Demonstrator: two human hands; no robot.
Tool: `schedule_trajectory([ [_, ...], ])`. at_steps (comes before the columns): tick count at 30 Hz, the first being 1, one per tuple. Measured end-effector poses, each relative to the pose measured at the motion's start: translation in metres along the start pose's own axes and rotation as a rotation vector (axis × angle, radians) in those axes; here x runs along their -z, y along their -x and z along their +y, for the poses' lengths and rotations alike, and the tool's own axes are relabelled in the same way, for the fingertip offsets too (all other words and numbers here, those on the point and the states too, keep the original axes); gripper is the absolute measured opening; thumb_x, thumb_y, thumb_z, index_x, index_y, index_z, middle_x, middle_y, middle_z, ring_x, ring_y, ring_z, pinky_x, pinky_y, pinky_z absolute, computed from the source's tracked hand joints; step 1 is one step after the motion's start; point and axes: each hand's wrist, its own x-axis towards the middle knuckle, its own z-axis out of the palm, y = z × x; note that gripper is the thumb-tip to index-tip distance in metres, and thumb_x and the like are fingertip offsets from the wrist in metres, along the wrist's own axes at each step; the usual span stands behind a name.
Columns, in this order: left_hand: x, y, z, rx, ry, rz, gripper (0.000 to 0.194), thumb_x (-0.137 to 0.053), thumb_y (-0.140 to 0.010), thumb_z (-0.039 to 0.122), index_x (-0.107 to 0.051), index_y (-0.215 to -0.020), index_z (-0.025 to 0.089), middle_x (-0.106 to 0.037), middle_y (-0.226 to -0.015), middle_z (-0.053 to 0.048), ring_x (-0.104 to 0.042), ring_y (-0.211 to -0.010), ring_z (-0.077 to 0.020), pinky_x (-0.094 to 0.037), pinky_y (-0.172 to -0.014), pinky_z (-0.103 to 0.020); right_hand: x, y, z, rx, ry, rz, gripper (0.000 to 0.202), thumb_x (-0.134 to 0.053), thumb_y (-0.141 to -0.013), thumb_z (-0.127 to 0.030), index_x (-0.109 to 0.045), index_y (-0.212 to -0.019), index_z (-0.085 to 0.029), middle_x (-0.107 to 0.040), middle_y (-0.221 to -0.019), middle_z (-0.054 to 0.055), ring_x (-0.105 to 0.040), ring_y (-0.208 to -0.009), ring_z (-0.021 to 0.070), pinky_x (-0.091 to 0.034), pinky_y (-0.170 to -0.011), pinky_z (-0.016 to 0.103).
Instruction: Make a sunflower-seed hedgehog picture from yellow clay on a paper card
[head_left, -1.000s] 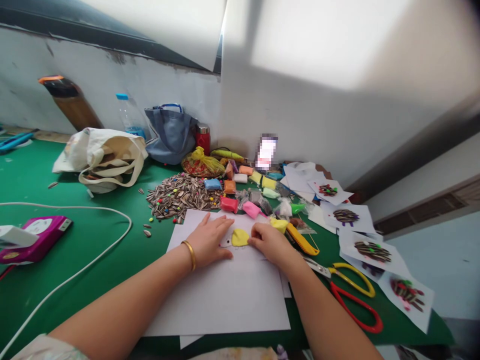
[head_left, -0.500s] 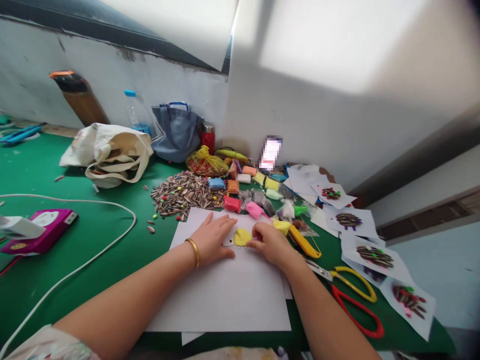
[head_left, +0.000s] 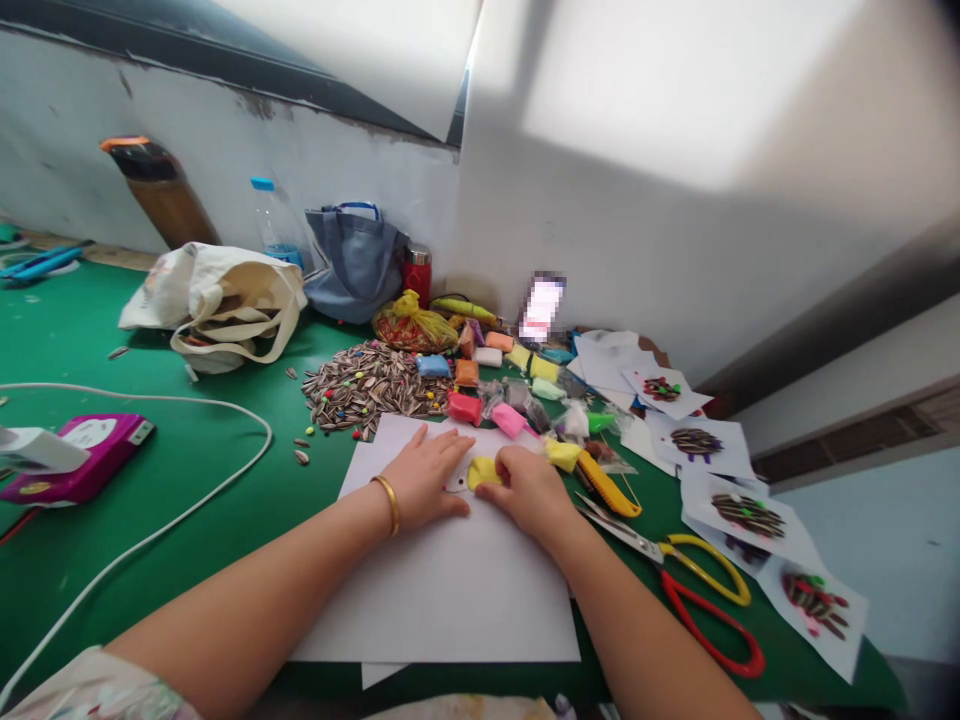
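A white sheet of paper (head_left: 450, 600) lies on the green table. On it sits a flattened piece of yellow clay (head_left: 481, 471), with a small dark dot on the paper just left of it. My left hand (head_left: 424, 473), a gold bangle at the wrist, rests flat on the sheet with fingers spread, left of the clay. My right hand (head_left: 534, 492) is closed, its thumb and curled fingers at the clay's right edge and covering part of it.
Behind the paper are a pile of sunflower seeds (head_left: 367, 385) and several clay packets (head_left: 510, 420). Scissors (head_left: 652, 548) and a yellow utility knife (head_left: 611, 487) lie right, near finished pictures (head_left: 750, 512). A white cable (head_left: 165, 520) and purple box (head_left: 97, 460) are left.
My right hand has shifted slightly left, over more of the yellow clay. The left hand has stayed in place.
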Motion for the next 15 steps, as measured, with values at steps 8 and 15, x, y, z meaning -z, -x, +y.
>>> schedule_trajectory([
  [8,0.000,-0.001,0.002,0.008,0.000,0.004,0.087,-0.073,-0.071,0.050,-0.035,-0.144,0.021,-0.045,-0.146,-0.016,-0.034,-0.140,-0.0319,-0.011,-0.116,-0.057,-0.002,0.000,-0.008,-0.045,-0.043,0.017,0.032,-0.068,-0.078,-0.049,-0.052,-0.078,-0.021,-0.059,-0.078,-0.001,-0.048,-0.066,0.0135,-0.026,-0.058,0.025],
  [15,0.000,0.000,0.001,0.006,-0.009,0.005,0.090,-0.074,-0.070,0.049,-0.033,-0.145,0.020,-0.044,-0.147,-0.016,-0.033,-0.141,-0.0308,-0.011,-0.117,-0.056,-0.011,-0.001,-0.014,-0.008,0.086,0.066,0.035,-0.071,-0.075,-0.050,-0.053,-0.077,-0.020,-0.059,-0.079,0.001,-0.049,-0.071,0.0160,-0.026,-0.061,0.026],
])
